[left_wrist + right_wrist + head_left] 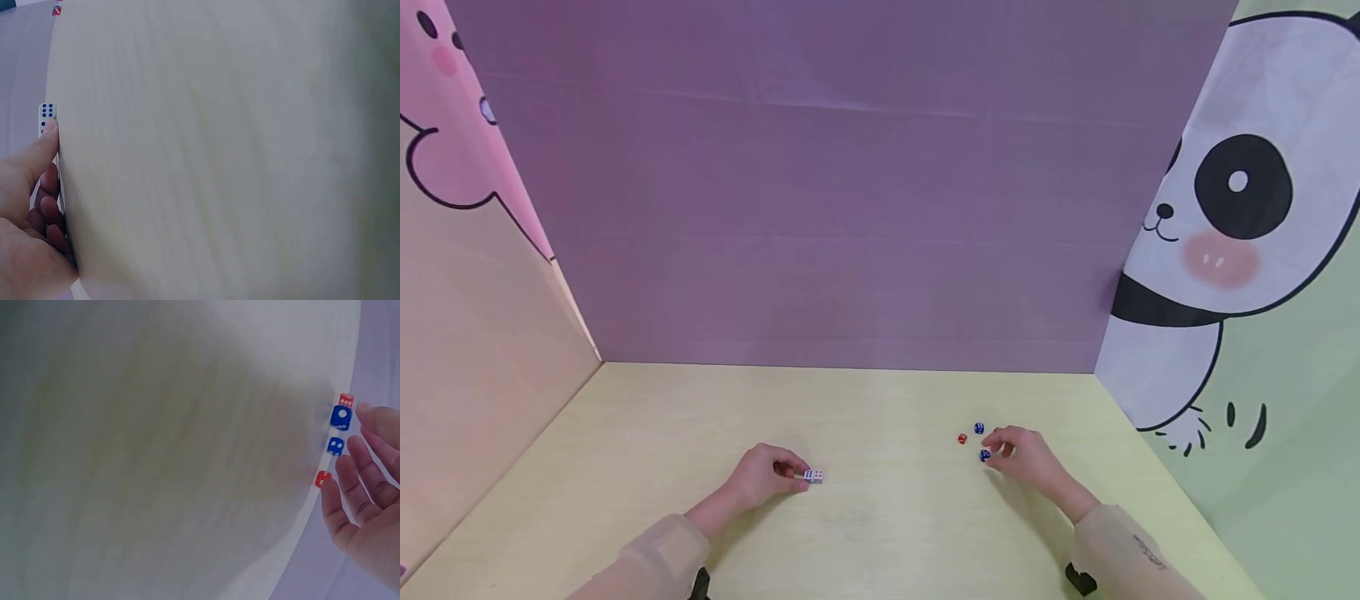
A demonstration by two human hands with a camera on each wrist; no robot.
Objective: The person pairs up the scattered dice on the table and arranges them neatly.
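Observation:
My left hand (767, 478) pinches a white die (808, 475) between thumb and fingertips, low over the table. A second white die (818, 477) sits flush against its right side. Blue pips show on the white dice in the left wrist view, where the thumb partly covers them. My right hand (1024, 455) hovers by several small dice, fingers loosely bent and spread. Its thumb tip is right beside a blue die (341, 417). Close to the fingers are another blue die (335, 446) and a red die (323, 479). A second red die (345, 399) shows behind the nearer blue one.
The pale wooden table (880, 533) runs back to a purple wall panel (850, 208). A panda-printed panel (1225, 350) stands on the right, and a pink panel (475, 333) on the left.

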